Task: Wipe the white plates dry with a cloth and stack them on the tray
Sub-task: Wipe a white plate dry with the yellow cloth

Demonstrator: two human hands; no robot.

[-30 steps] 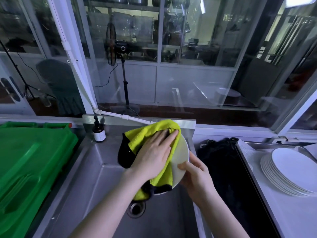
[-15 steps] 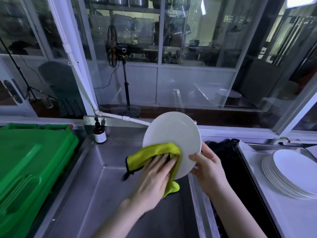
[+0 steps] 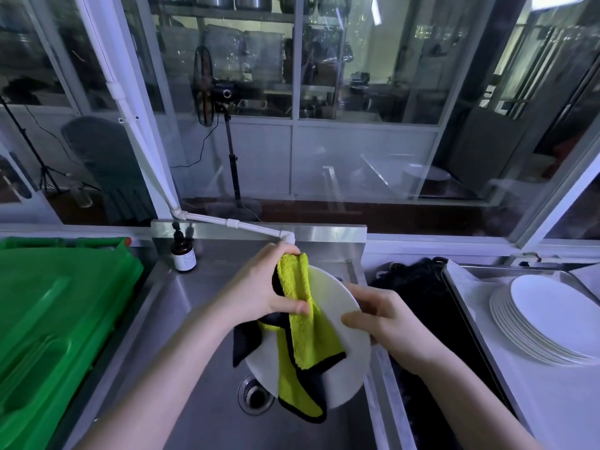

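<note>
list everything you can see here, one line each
sink: 1, steel, centre
tray: 1, metal, right
plate: 1, white, held tilted over the sink
cloth: 1, yellow with black edging, draped across the plate
plate stack: 1, white, on the tray
pump bottle: 1, brown, sink's back left corner
bin: 1, green, left
pipe: 1, white, behind the sink
left hand: 1, bare, grips the cloth
right hand: 1, bare, holds the plate's rim
</note>
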